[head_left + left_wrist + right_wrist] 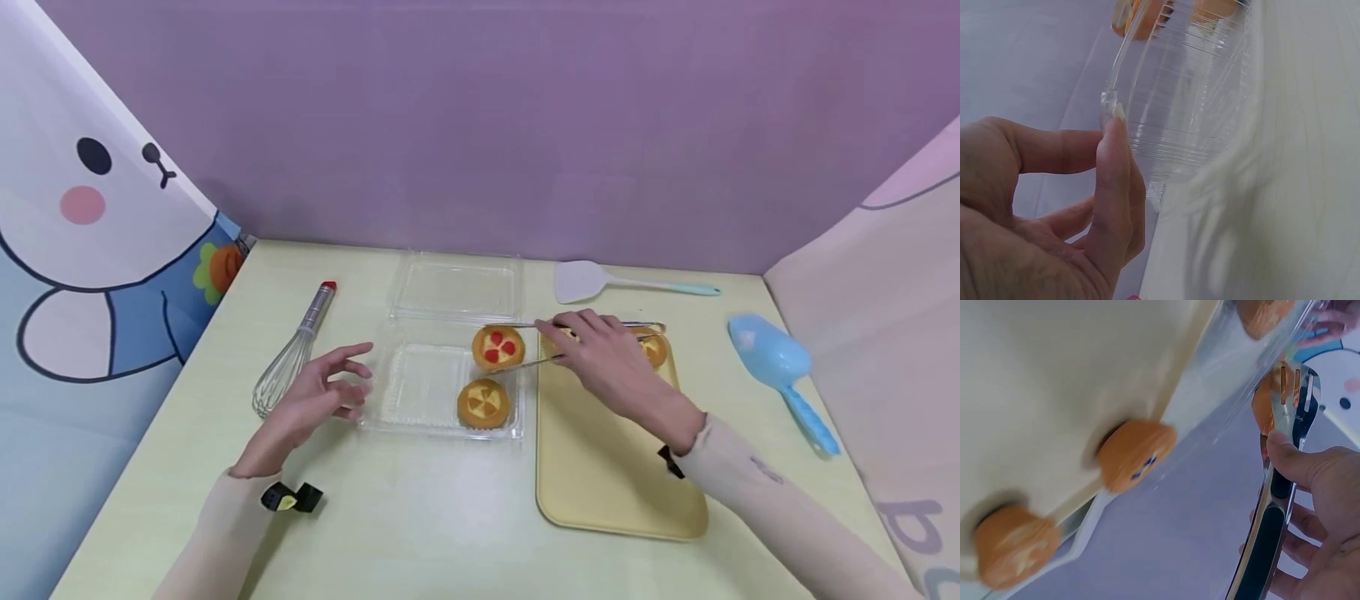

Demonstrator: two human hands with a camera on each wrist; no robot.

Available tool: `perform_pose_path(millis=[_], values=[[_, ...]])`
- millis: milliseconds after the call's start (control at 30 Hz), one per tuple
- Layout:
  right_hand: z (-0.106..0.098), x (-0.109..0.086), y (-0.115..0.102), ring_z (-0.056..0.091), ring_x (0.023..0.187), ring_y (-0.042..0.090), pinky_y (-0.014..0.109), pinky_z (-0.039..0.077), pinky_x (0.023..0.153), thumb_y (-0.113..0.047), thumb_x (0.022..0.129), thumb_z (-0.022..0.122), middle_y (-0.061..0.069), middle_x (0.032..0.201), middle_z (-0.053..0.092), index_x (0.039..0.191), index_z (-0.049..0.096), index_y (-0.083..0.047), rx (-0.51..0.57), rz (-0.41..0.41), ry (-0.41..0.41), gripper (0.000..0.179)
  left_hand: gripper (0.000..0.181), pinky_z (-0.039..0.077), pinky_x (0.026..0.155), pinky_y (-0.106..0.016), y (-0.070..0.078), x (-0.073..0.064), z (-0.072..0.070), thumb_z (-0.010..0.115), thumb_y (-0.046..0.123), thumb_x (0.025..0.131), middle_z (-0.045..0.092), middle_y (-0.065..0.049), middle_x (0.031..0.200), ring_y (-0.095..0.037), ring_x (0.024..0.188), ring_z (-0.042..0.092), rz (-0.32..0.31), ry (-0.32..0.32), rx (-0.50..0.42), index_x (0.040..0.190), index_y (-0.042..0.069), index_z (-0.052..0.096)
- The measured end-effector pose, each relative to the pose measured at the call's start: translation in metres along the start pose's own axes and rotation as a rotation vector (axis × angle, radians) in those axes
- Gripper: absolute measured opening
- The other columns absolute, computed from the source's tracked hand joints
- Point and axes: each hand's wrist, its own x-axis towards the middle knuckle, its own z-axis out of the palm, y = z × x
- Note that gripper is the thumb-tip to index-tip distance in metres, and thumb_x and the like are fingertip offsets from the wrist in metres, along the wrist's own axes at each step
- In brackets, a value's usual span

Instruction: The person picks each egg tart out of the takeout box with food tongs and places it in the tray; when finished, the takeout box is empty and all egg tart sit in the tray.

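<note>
My right hand (607,358) grips metal tongs (1266,544) with dark handle inlays. Between the tong heads is a tart with red topping (492,337), over the right side of a clear plastic container (412,387). A tart with a segmented yellow top (483,403) sits in the container's near right corner. My left hand (315,396) has loosely bent fingers by the container's left edge; in the left wrist view the fingertips (1116,125) are right at its rim. Two more tarts, one of them with dark dots (1138,456), lie at the far end of a yellow tray (600,492), partly behind my right hand.
The container's clear lid (457,287) lies opened back toward the purple wall. A whisk (288,362) rests to the left. Behind the tray lies a white spatula (585,281) with a pale blue handle, and a blue scoop (772,350) is at the right edge.
</note>
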Motion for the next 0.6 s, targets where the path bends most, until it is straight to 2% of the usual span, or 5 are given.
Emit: perform_pose_path(millis=[300,600], values=[[-0.011,-0.045,0.026,0.067,0.105,0.032,0.048,0.060,0.073,-0.027,0.087,0.082,0.009,0.121,0.070,0.139,0.065,-0.016,-0.055,0.084,0.045,0.055,0.076,0.063,0.067,-0.028,0.000,0.001,-0.002,0.064,-0.005,0.093,0.052,-0.023,0.129,-0.013,0.083,0.065,0.006,-0.004,0.013,0.162,0.009,0.035],[-0.016,-0.084,0.034,0.068,0.095,0.034,0.048,0.057,0.063,-0.020,0.081,0.086,0.011,0.116,0.070,0.131,0.069,-0.014,-0.018,0.143,0.070,0.053,0.076,0.063,0.068,-0.029,-0.001,0.002,-0.002,0.064,-0.004,0.094,0.052,-0.025,0.131,-0.014,0.084,0.065,0.009,-0.006,0.015,0.162,0.010,0.035]])
